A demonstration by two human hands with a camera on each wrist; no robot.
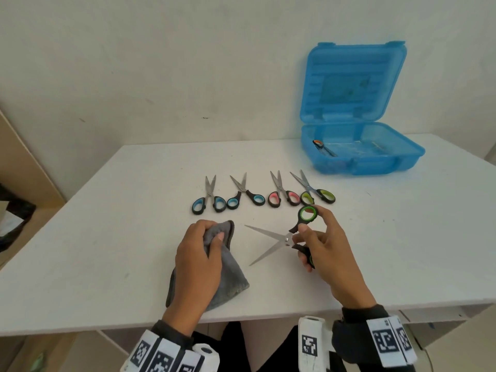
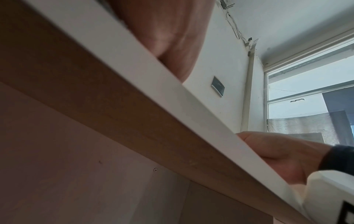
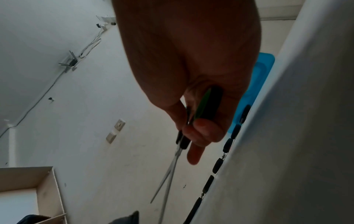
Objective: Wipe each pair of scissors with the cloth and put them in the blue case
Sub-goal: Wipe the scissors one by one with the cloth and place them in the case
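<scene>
The white worktop [image 1: 134, 237] was seen to carry everything, and the blue case [image 1: 359, 154] is taken here as the landmark: it stood open at the far right corner, lid raised against the wall, with one pair with an orange-lined handle [image 1: 320, 146] already lying inside at its left end. Nearer than the case and to its left, four pairs were laid in a row: two blue-handled ones [image 1: 209, 202] [image 1: 245, 197], a pink-handled pair [image 1: 283, 196] and a yellow-green-handled pair [image 1: 316, 193], their blades pointing away, toward the wall. Nearer again than that row, well to the left of the case, the grey cloth [image 1: 228, 275] was gripped in the left hand [image 1: 197, 261], the fingers curled round a bunched fold of it while the rest hung down to the worktop. The green-handled scissors [image 1: 281, 238] were held above the worktop by the right hand [image 1: 327, 248], its fingers closed round the black handles. Their blades were spread open in a V, and the long axis ran leftward, away from the case, so that the tips pointed at the cloth with a gap between them. The cloth hand was judged the nearer to the blades, and the wipe was judged to depend on closing that short gap along the blade line
</scene>
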